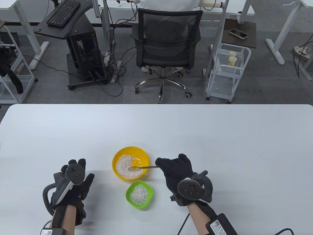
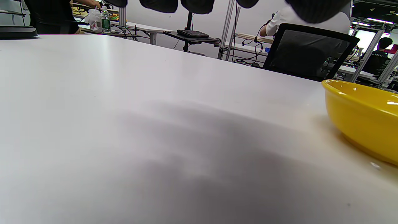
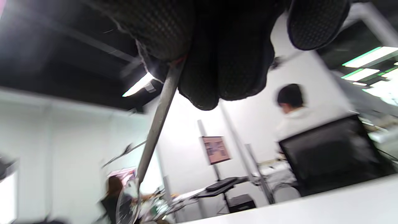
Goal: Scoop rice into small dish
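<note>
Scooping is the step in hand: on the white table (image 1: 220, 137), the round yellow bowl (image 1: 122, 153) holds a bed of loose white rice (image 1: 123, 165), and the small green dish (image 1: 148, 204) just beside it already carries some. The right hand (image 1: 177, 171) pinches the thin metal spoon (image 1: 144, 167) by its handle, bowl-end over the rice. Next, I judge, a level lift across to the dish. The left hand (image 1: 74, 184) rests palm-down, fingers spread, holding nothing.

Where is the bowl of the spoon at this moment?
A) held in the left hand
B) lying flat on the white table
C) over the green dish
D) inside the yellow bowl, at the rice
D: in the table view the spoon, held by the right hand, reaches into the yellow bowl, its tip at the rice.
</note>
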